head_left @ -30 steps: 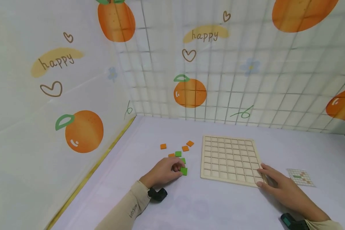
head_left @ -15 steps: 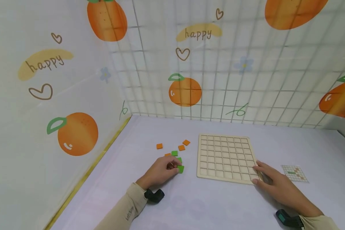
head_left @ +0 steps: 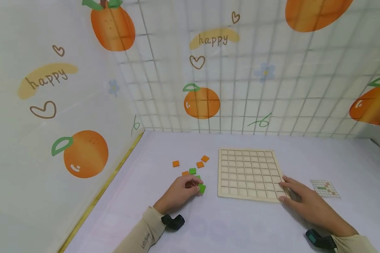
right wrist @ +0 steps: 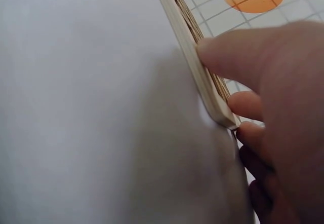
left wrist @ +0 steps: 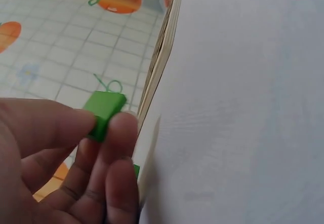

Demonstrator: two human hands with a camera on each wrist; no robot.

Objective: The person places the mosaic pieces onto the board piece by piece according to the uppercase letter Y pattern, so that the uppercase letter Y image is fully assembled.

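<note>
Between thumb and fingertips my left hand (head_left: 179,191) pinches a green square tile (head_left: 202,188), left of the wooden grid board (head_left: 250,174). In the left wrist view the green tile (left wrist: 105,107) is tilted between the fingers. Another green tile (head_left: 192,171) lies beyond the hand, and one more is partly hidden by its fingers. My right hand (head_left: 315,205) rests at the board's near right corner, thumb and fingers on its edge. The right wrist view shows the thumb on the board's rim (right wrist: 195,64).
Several orange tiles, one at the far left (head_left: 176,163) and one nearer the board (head_left: 204,159), lie beyond my left hand. A small printed grid card (head_left: 324,188) lies right of the board. A gridded wall with orange prints (head_left: 202,103) stands behind the table.
The green tile in my left hand has been lifted slightly and tilted. My right hand stays at the board's corner. The head view has shifted a little.
</note>
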